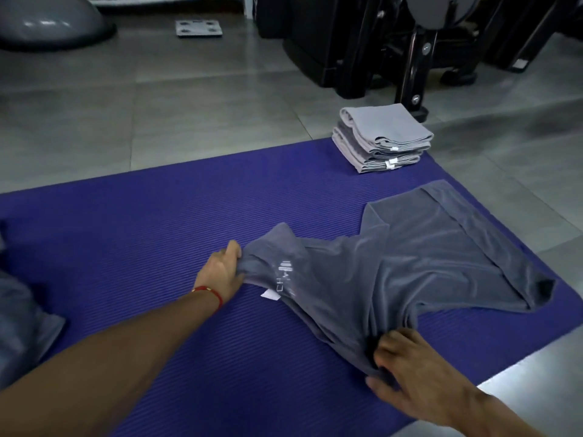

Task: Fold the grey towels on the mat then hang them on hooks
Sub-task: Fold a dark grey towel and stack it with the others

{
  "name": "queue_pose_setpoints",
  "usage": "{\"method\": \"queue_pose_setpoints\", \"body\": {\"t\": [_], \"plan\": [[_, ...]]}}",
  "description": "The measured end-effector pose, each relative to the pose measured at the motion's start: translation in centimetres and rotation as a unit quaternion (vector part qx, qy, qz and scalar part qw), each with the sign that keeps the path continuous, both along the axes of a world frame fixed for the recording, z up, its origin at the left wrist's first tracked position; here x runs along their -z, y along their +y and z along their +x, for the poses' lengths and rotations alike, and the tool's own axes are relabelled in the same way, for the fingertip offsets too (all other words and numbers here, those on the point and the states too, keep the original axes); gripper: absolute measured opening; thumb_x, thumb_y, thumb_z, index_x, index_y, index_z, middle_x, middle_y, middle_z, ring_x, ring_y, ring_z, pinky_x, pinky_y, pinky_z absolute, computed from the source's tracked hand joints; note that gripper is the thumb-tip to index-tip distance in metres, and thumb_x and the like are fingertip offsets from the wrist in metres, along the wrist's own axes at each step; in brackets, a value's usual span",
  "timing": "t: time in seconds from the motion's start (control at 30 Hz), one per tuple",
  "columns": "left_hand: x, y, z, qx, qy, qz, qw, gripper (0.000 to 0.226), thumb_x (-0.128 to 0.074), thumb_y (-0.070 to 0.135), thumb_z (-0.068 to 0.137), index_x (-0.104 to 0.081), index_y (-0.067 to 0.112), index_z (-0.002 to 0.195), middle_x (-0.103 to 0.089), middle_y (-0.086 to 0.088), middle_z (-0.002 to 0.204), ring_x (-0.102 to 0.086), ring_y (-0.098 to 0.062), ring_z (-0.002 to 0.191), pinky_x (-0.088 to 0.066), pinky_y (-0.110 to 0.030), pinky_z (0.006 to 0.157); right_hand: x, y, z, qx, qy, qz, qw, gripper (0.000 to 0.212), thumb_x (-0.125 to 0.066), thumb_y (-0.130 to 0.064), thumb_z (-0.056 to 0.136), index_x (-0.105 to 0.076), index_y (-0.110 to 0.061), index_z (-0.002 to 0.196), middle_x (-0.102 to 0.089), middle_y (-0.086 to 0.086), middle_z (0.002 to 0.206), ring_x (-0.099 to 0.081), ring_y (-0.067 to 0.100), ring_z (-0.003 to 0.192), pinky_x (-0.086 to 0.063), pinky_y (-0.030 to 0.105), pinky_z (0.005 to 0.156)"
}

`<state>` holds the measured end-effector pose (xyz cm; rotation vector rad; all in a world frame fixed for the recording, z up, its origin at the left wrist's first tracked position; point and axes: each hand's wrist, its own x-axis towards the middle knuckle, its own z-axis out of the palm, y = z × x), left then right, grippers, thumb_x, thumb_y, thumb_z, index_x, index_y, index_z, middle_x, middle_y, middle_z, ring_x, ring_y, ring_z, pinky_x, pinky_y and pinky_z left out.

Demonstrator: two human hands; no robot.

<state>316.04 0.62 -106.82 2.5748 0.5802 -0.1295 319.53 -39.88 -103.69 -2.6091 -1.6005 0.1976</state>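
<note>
We're working on the purple ribbed exercise mat (pixel 157 222), laid on the grey tiled floor (pixel 157 99). Our left hand (pixel 225 271) is gripping one corner of the dark grey towel (pixel 410 247), fingers curled round the bunched fabric; there's a red thread bracelet (pixel 209 293) on that wrist. Our right hand (pixel 410 370) is pinching the near edge of the same towel, cloth gathered under the fingers. The towel is lying half-spread and rumpled over the right part of the mat, far right corner flat, white print and a small white tag (pixel 270 294) showing near the left hand. A stack of folded grey towels (pixel 381 137) is sitting at the mat's far right corner, well apart from the one we're holding. More grey cloth (pixel 22 326) is lying at the mat's left edge. Beyond the mat we're seeing black gym equipment (pixel 362 42), a bathroom scale (pixel 198 28) and a grey balance dome (pixel 50 20).
</note>
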Motion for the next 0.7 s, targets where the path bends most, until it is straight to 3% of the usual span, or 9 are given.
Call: {"method": "queue_pose_setpoints", "body": {"t": [0.07, 0.13, 0.23, 0.3, 0.37, 0.47, 0.57, 0.67, 0.7], "plan": [[-0.4, 0.0, 0.4, -0.002, 0.0, -0.036, 0.999, 0.039, -0.071, 0.02, 0.082, -0.038, 0.026, 0.103, -0.061, -0.004, 0.091, -0.058, -0.028, 0.087, -0.05, -0.04, 0.071, 0.6, 0.6, -0.5, 0.001, -0.043, -0.025, 0.999, 0.027, -0.064, -0.058, 0.083, -0.062, -0.031, 0.083, -0.058, -0.014, 0.076, -0.054, 0.009, 0.079, -0.038, 0.03, 0.084], [-1.1, -0.6, 0.0, -0.021, -0.013, -0.054, 0.998, 0.033, -0.072, 0.021, 0.082, -0.048, 0.024, 0.104, -0.064, -0.001, 0.09, -0.06, -0.024, 0.086, -0.049, -0.034, 0.07, 1.3, 1.6, -0.7, -0.003, -0.051, -0.053, 0.997, 0.027, -0.073, -0.046, 0.076, -0.063, -0.035, 0.098, -0.062, -0.017, 0.075, -0.059, 0.009, 0.077, -0.045, 0.029, 0.079], [-2.4, -1.3, -2.4, -0.142, -0.063, -0.181, 0.971, 0.012, -0.068, 0.016, 0.084, -0.064, 0.024, 0.093, -0.069, 0.003, 0.081, -0.065, -0.015, 0.076, -0.045, -0.016, 0.058, 1.3, 3.3, -0.5, -0.006, 0.029, -0.033, 0.999, 0.03, -0.064, -0.028, 0.082, -0.059, -0.04, 0.109, -0.057, -0.02, 0.087, -0.058, 0.005, 0.082, -0.052, 0.027, 0.078], [-3.1, -0.8, -5.1, -0.223, -0.123, -0.264, 0.93, 0.007, -0.063, 0.017, 0.084, -0.068, 0.021, 0.087, -0.072, 0.001, 0.081, -0.068, -0.017, 0.079, -0.053, -0.023, 0.067, -0.3, 4.4, 0.2, 0.011, 0.131, 0.007, 0.991, 0.02, -0.044, -0.027, 0.089, -0.06, -0.032, 0.1, -0.052, -0.017, 0.092, -0.055, 0.006, 0.087, -0.049, 0.03, 0.083], [-3.8, 0.4, -8.3, -0.286, -0.182, -0.319, 0.885, 0.01, -0.059, 0.015, 0.08, -0.067, 0.01, 0.083, -0.072, -0.004, 0.081, -0.067, -0.021, 0.079, -0.056, -0.038, 0.073, -1.8, 5.7, 1.1, 0.028, 0.224, 0.044, 0.973, 0.021, -0.04, -0.028, 0.089, -0.058, -0.023, 0.08, -0.052, -0.014, 0.09, -0.055, 0.005, 0.085, -0.049, 0.036, 0.081], [-4.5, 1.4, -13.8, -0.299, -0.225, -0.351, 0.858, 0.009, -0.051, -0.006, 0.086, -0.059, -0.004, 0.085, -0.064, -0.013, 0.078, -0.059, -0.018, 0.075, -0.051, -0.033, 0.068, -3.7, 8.4, 2.5, 0.008, 0.227, -0.031, 0.973, 0.041, -0.034, -0.048, 0.093, -0.055, -0.024, 0.068, -0.06, -0.012, 0.083, -0.057, 0.005, 0.082, -0.048, 0.037, 0.082], [-3.0, 0.1, -18.5, -0.327, -0.184, -0.356, 0.856, 0.03, -0.055, -0.009, 0.09, -0.06, 0.018, 0.102, -0.065, -0.01, 0.095, -0.061, -0.021, 0.09, -0.052, -0.038, 0.08, -3.9, 13.3, 3.4, 0.004, 0.149, -0.148, 0.978, 0.064, -0.023, -0.068, 0.096, -0.06, -0.022, 0.071, -0.064, -0.01, 0.082, -0.061, 0.005, 0.083, -0.046, 0.031, 0.083], [-0.9, -2.7, -20.7, -0.404, -0.176, -0.424, 0.791, 0.054, -0.063, -0.007, 0.092, -0.041, 0.024, 0.13, -0.064, -0.005, 0.112, -0.065, -0.022, 0.103, -0.055, -0.035, 0.085, -2.2, 20.1, 3.2, -0.021, 0.127, -0.076, 0.989, 0.037, -0.038, -0.048, 0.104, -0.067, -0.025, 0.099, -0.065, -0.01, 0.106, -0.063, 0.013, 0.104, -0.049, 0.036, 0.09], [-0.4, -3.4, -21.0, -0.412, -0.169, -0.406, 0.798, 0.063, -0.065, -0.008, 0.09, -0.037, 0.025, 0.135, -0.064, -0.003, 0.113, -0.066, -0.022, 0.102, -0.055, -0.032, 0.083, -1.5, 22.3, 2.7, -0.035, 0.144, -0.059, 0.987, 0.031, -0.041, -0.04, 0.105, -0.065, -0.026, 0.118, -0.063, -0.008, 0.124, -0.059, 0.015, 0.117, -0.048, 0.037, 0.098]]}}
